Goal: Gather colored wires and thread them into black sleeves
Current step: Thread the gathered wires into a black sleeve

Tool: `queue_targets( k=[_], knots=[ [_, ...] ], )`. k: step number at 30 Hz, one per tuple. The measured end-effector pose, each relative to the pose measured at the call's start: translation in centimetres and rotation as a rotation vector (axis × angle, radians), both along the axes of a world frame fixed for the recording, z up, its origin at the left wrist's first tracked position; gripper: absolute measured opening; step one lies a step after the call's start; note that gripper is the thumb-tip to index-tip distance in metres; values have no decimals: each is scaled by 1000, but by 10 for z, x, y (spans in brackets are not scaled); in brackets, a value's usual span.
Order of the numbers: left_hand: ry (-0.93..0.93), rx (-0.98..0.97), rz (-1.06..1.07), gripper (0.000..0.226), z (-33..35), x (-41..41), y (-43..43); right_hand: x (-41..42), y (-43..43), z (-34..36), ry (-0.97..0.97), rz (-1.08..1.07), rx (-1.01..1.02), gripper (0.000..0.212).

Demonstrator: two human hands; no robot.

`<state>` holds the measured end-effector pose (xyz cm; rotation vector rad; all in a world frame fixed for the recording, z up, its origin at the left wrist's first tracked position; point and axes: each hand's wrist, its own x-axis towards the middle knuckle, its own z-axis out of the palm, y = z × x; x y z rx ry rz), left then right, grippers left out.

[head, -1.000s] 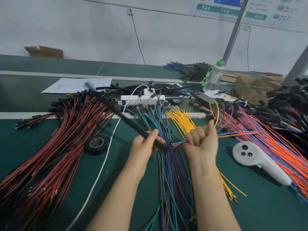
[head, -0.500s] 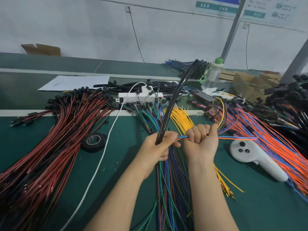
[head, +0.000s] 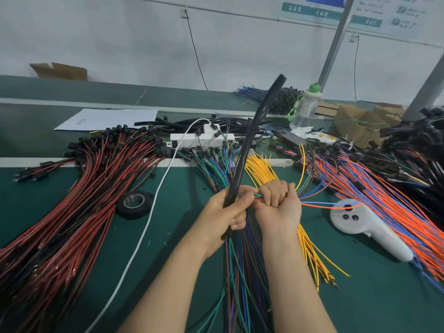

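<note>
left grip [head: 223, 212] clasps black sleeve [head: 249, 140]; right grip [head: 278, 207] fists wires [head: 317, 204]; tape roll [head: 141, 210], controller [head: 360, 224] flank.

Left hand [head: 223, 212] grips sleeve [head: 249, 140]; right hand [head: 280, 207] clenches wires [head: 303, 188]; hands side by side.

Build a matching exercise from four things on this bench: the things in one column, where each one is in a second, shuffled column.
Things
1. black sleeve
2. roll of black tape
3. white controller
4. bottle with green cap

Places
A. on the green mat, right of the right hand
B. upright at the back, by the metal pole
C. gripped by the left hand, pointing up
D. flat on the mat, beside the white cable

Pairs: 1-C, 2-D, 3-A, 4-B
</note>
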<state>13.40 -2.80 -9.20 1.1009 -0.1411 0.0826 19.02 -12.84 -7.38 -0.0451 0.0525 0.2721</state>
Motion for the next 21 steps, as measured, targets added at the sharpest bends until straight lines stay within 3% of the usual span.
queue_targets(
  k=[4, 9, 14, 21],
  knots=[
    [-29, -106, -76, 14, 0, 0, 2, -1, 3, -2, -2, 26, 85, 49],
    [-16, -191, -91, 13, 0, 2, 4, -3, 13, -7, -26, 101, -30, 56],
    [8, -265, -117, 19, 0, 2, 5, -7, 13, -2, -26, 87, 16, 57],
    [20, -212, -90, 14, 1, 0, 5, -8, 15, 2, -10, 88, -11, 51]
  ],
)
